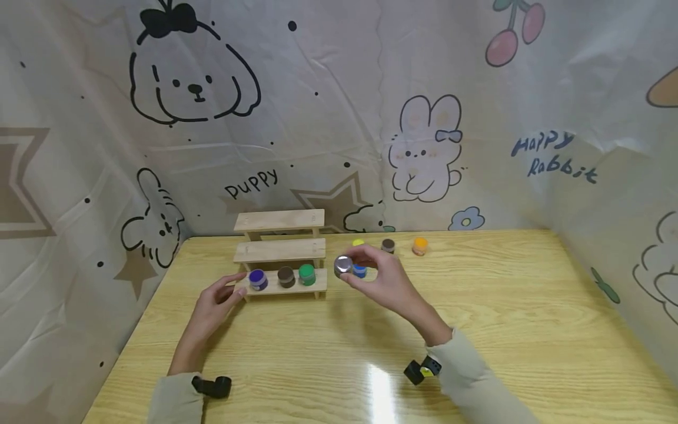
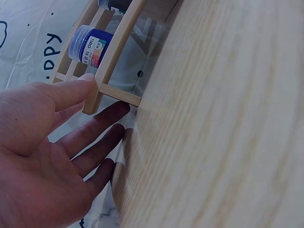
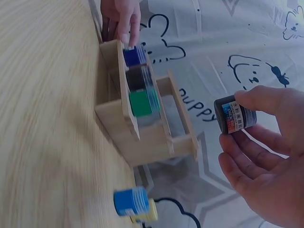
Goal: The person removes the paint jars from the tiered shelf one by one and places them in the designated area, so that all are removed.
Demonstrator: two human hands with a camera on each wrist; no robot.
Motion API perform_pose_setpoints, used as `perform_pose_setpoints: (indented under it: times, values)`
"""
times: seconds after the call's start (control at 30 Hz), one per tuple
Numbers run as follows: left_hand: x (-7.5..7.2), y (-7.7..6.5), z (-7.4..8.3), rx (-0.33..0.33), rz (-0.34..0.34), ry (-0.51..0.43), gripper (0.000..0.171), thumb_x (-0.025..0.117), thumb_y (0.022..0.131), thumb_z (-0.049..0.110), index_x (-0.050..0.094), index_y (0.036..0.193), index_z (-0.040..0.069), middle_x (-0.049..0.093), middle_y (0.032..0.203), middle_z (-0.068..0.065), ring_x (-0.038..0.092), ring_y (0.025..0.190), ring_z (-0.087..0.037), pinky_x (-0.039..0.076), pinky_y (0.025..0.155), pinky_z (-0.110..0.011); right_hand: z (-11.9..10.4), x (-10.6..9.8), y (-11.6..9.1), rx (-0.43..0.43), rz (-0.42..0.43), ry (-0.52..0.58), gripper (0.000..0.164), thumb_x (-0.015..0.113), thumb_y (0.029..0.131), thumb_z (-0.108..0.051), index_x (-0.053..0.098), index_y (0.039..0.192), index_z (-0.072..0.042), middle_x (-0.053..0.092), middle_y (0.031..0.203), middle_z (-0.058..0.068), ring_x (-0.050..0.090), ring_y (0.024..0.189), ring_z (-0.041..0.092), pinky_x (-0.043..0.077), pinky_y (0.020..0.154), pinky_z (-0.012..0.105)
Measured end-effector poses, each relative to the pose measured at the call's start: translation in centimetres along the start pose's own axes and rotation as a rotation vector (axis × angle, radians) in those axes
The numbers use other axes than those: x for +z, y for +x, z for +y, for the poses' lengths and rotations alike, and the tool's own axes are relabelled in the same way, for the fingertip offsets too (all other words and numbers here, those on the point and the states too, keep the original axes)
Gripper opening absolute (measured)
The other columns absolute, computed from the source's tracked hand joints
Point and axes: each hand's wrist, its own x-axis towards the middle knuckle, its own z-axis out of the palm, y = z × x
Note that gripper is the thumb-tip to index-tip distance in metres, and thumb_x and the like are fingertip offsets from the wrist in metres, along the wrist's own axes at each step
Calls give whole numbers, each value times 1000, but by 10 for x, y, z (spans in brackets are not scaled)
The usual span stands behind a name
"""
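A pale, creased sheet (image 1: 328, 118) printed with cartoons rises behind the yellowish wood-grain desk (image 1: 296, 365) and along its left and right sides. At upper left is a black-outlined dog (image 1: 195, 89) with a dark bow (image 1: 168, 20), the word PUPPY (image 1: 251, 184) below it. Right of centre sits a rabbit (image 1: 424, 150) above a blue flower (image 1: 466, 218), beside blue lettering (image 1: 553, 154) reading Happy Rabbit. Pink cherries (image 1: 501, 48) hang near the top, brown stars (image 1: 10, 182) mark the left, and a bright reflection (image 1: 381, 391) lies on the desk's near part

Head view: right grip (image 1: 382, 275) hides parts of yellow jar (image 1: 358, 242) and blue jar (image 1: 359, 271). Left-wrist view: top edge cuts off dark jar (image 2: 119, 5).
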Motion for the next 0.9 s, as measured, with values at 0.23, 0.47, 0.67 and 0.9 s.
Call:
perform_pose_setpoints:
  times: [0.23, 0.47, 0.67, 0.9]
  values:
    - [1, 0, 2, 14, 10, 11, 42, 61, 106, 20, 57, 145, 4, 72, 118, -23, 69, 101, -22, 49, 80, -21, 5, -23, -10, 19, 31, -19, 35, 83, 88, -12, 69, 120, -8, 71, 113, 5, 68, 107, 23, 54, 95, 40]
    - [1, 0, 2, 33, 12, 16, 42, 62, 105, 19, 58, 144, 3, 72, 116, -23, 70, 100, -24, 48, 79, -20, 11, -45, -16, 38, 54, -41, 34, 83, 88, -9, 69, 120, -8, 72, 112, 4, 68, 106, 21, 54, 95, 38]
    - [1, 0, 2, 31, 6, 20, 42, 61, 106, 19, 58, 144, 4, 72, 116, -22, 69, 102, -24, 47, 81, -18, 17, -62, -24, 68, 70, -59, 37, 82, 89, -9, 68, 122, -5, 70, 117, 8, 67, 111, 25, 52, 98, 37]
    - [0, 0, 1, 11, 1, 18, 43, 61, 106, 21, 57, 146, 5, 71, 119, -23, 69, 104, -22, 48, 83, -19, 32, -76, -31, 125, 117, -71, 36, 81, 90, -9, 67, 123, -4, 70, 118, 10, 67, 111, 26, 52, 98, 39]
